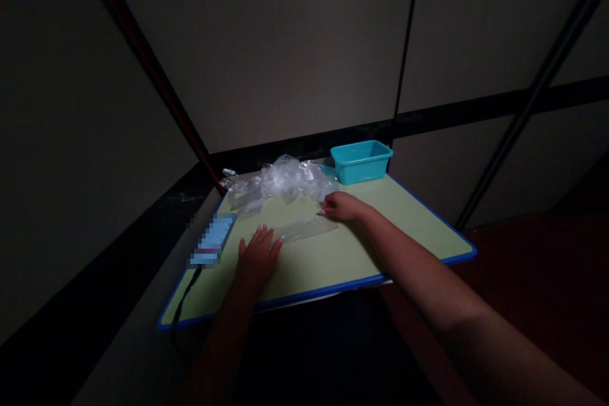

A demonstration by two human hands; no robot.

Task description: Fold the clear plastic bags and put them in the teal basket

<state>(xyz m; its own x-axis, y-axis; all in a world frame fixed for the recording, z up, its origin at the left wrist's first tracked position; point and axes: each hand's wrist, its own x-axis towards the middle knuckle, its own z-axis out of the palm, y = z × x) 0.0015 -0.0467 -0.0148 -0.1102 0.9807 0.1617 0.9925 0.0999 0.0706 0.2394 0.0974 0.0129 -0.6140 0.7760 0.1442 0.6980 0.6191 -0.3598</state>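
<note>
A clear, flat plastic bag lies on the pale green table top. My left hand rests at its left end, palm down with the fingers spread. Just above its right end is my right hand, fingers pinched together; whatever is between the fingertips is too small to make out. Behind both hands, a heap of crumpled clear plastic bags spreads along the back of the table.
A turquoise plastic basket stands at the back right corner. On the left edge lies a phone-like device, partly blurred out, with a dark strap hanging over the edge. Panelled walls rise behind the table.
</note>
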